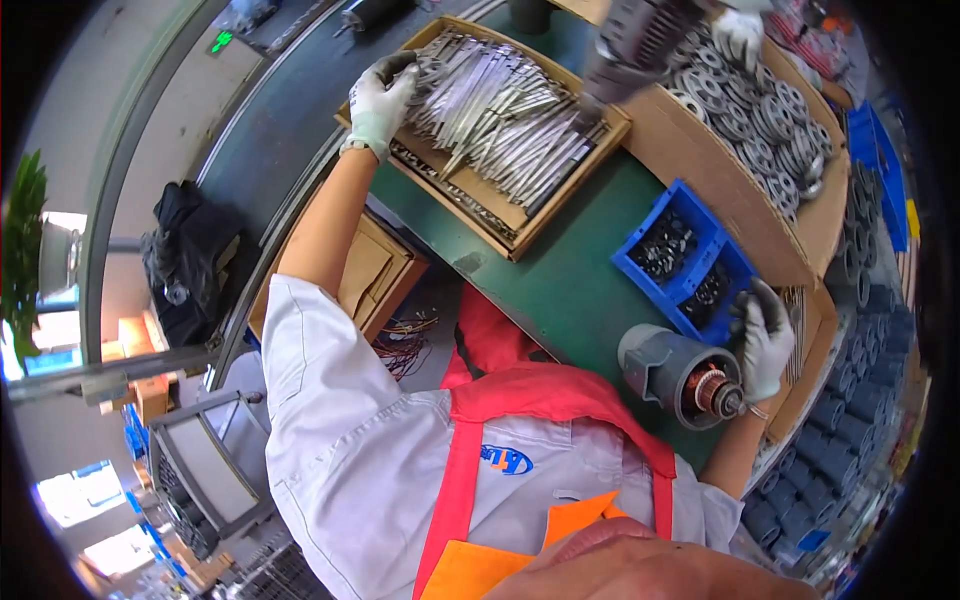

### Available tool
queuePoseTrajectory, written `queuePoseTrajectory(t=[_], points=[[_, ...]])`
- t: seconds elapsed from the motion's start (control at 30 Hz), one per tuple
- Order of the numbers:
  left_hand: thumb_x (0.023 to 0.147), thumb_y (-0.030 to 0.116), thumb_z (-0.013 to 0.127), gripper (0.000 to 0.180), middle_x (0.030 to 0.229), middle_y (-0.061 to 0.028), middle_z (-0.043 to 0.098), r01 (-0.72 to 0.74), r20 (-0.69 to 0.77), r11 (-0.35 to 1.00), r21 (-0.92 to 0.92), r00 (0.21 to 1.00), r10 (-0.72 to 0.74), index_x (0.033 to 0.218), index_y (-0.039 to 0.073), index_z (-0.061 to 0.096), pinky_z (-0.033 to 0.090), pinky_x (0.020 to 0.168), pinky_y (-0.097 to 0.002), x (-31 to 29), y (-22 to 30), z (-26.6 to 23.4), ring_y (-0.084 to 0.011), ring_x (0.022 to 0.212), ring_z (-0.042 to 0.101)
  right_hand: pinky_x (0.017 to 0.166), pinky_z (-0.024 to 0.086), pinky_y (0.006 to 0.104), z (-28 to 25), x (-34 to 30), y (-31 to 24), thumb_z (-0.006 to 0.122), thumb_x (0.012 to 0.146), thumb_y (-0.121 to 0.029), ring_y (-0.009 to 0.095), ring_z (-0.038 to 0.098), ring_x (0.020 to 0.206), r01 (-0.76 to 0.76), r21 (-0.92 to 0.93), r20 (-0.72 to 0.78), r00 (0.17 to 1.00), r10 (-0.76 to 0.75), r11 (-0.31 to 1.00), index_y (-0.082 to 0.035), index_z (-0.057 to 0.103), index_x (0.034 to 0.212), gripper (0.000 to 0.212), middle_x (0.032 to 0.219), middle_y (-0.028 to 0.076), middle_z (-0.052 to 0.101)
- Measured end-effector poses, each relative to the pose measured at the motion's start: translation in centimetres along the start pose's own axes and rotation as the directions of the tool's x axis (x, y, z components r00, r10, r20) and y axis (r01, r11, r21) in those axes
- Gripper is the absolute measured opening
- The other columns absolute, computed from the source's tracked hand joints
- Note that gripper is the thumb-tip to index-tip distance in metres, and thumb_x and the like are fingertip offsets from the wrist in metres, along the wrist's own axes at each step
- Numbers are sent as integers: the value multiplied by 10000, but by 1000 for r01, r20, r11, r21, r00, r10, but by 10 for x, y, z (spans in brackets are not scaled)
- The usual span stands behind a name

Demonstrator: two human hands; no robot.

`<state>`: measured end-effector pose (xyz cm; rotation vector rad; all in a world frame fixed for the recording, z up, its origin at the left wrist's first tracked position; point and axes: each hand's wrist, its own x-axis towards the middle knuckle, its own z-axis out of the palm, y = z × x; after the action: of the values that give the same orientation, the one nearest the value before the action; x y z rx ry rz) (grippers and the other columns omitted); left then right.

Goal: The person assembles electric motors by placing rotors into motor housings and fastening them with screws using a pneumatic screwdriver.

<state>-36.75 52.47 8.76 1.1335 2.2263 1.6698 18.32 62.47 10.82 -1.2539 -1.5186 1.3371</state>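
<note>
My left hand, in a white glove with dark fingertips, reaches over the left rim of a shallow cardboard box. Its fingers bend in at the ends of thin metal rods piled there; what they grip is hidden. My right hand, gloved alike, is beside a blue two-compartment bin of small dark parts. The fingers of that hand are curled, and I cannot make out anything in them. Right next to it, a grey motor housing lies on the green table, a copper-wound armature showing in its open end.
A large carton of metal rings stands at the far right, with another person's gloved hand over it. A dark, blurred tool hangs above the rod box. Grey cylindrical housings are stacked at right.
</note>
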Motion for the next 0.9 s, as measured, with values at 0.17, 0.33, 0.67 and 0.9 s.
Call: queuePoseTrajectory(t=[0.17, 0.33, 0.67, 0.9], points=[[886, 125, 655, 257, 1026, -82, 714, -133, 113, 985, -112, 983, 146, 1117, 15, 680, 482, 886, -284, -5, 13, 43, -141, 960, 643, 746, 530, 332, -2, -61, -82, 649, 882, -104, 268, 670, 860, 500, -7, 178, 853, -491, 866, 47, 663, 980, 180, 942, 167, 682], [843, 154, 697, 222, 1007, -105, 716, -362, 116, 924, 127, 930, 348, 1045, 62, 711, 494, 878, -316, -46, 33, 24, -209, 956, 670, 799, 524, 415, 3, -74, -100, 674, 847, -159, 353, 676, 908, 677, -333, 441, 727, -526, 656, -1, 670, 925, 176, 939, 187, 682], [872, 276, 675, 316, 987, -105, 731, 256, -373, 859, 443, 924, -82, 1096, 55, 704, 509, 832, -299, -188, -27, -218, -165, 898, 685, 1002, 420, 519, -8, -103, -49, 480, 909, -293, 457, 504, 1232, 870, -382, 614, 491, -618, 311, -72, 581, 1277, 441, 1370, 256, 485], [778, 479, 717, 699, 1328, -252, 545, 739, -701, 357, 572, 666, -255, 1265, -3, 582, 423, 1017, -402, -390, -98, -337, -355, 1231, 526, 1062, 355, 559, -6, -112, -38, 392, 992, -325, 453, 449, 1279, 924, -109, 589, 357, -725, 367, -108, 426, 1424, 485, 1441, 275, 384]])
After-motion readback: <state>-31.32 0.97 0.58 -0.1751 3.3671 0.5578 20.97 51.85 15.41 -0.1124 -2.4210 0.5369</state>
